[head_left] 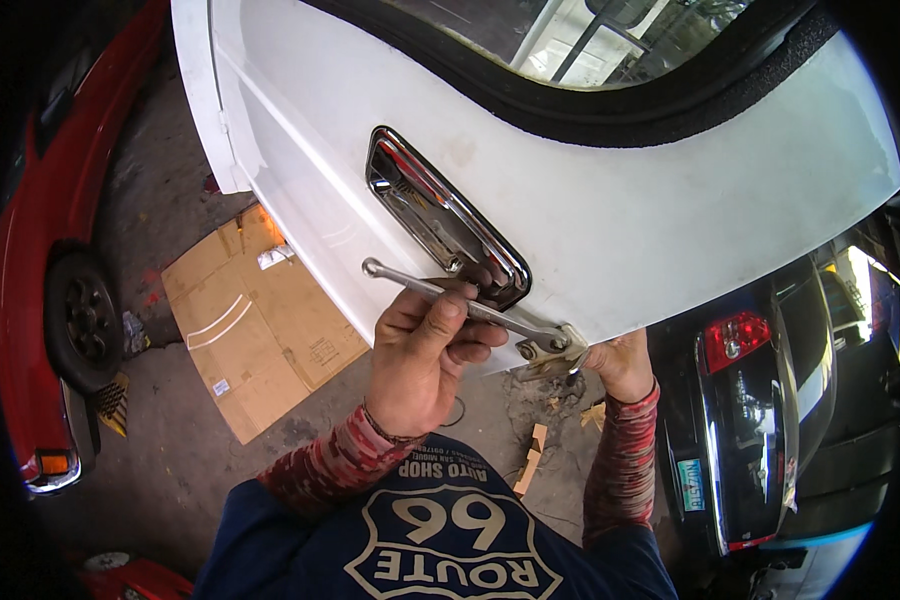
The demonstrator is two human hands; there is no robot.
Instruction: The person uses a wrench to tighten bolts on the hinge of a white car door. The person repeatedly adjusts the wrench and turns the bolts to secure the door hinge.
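Observation:
My left hand (420,350) grips a silver wrench (405,279) between thumb and fingers. One ring-shaped end sticks out to the left; the other end meets the metal latch plate (567,348) on the corner of a white vehicle door (650,230). A bolt head shows on that plate, just under the wrench. At the door's edge, right of the plate, is my right hand (625,368); its fingertips are hidden behind the metal and the panel. A chrome door handle (440,215) in a dark-rimmed recess lies just above my left hand.
A red car (60,190) stands on the left, a black car (740,410) with a red tail lamp on the right. Flattened cardboard (260,340) lies on the concrete floor below the door, and a small cardboard strip (530,460) lies nearer me. Dark trim edges the door's window (610,40).

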